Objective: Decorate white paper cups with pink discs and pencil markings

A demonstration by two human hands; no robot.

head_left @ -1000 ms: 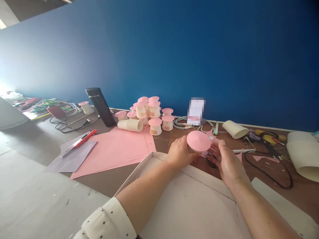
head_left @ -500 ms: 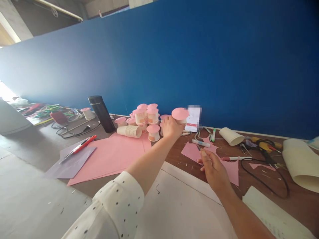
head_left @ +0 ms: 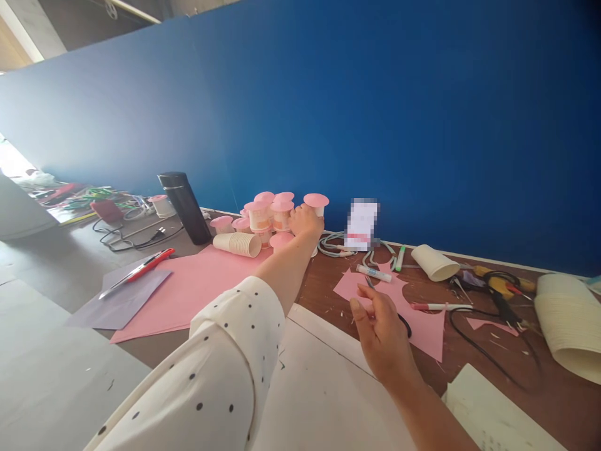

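My left hand (head_left: 306, 220) is closed around the side of a white paper cup topped with a pink paper disc (head_left: 316, 200), at the right end of a group of similar cups (head_left: 260, 216). Part of that cup is hidden by my fingers. Low over a pink paper offcut (head_left: 429, 322), my right hand (head_left: 380, 332) is loosely curled, thumb apart from the fingers, with nothing visible in it. Behind it shows part of a dark tool, seemingly scissors (head_left: 405, 326), with a black loop. My hand covers its middle.
Left lie pink sheets (head_left: 188, 294), a red utility knife (head_left: 141, 270) on purple paper, a nested cup stack (head_left: 237, 244) and a black bottle (head_left: 185, 207). A phone (head_left: 361, 222) leans at the blue partition. Right are markers (head_left: 400, 258), cables and more nested cups (head_left: 568, 319).
My left hand has carried the disc-topped cup left, to the group of cups. My right hand has shifted left and down, its fingers looser, uncovering the black loop.
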